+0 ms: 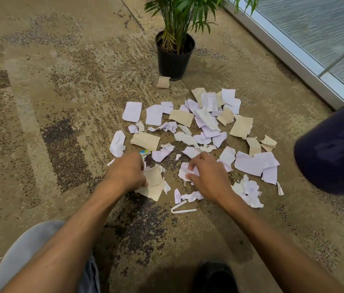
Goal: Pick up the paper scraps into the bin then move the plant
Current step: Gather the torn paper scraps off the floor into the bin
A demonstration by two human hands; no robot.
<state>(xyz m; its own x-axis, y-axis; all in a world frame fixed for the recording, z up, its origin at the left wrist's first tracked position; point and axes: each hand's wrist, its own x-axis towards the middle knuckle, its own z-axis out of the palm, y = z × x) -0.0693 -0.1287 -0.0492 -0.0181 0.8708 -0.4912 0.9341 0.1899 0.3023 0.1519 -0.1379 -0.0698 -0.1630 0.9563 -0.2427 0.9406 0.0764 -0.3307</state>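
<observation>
Early stage: left hand (127,173) gripping tan scraps (153,182), right hand (208,176) pinching white scrap (184,171), most scraps on carpet (61,102), dark bin (333,149) at right, plant (175,53) unmoved.

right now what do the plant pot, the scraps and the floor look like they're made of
Plant pot: probably thin black plastic, matte with a faint sheen, rolled rim like a nursery pot.
Scraps: paper, white and tan, matte; torn edges, creases and crumpling show it. The tan ones may be thicker stock.
Floor: carpet, a short, speckled beige-and-brown pile, not glossy.
</observation>
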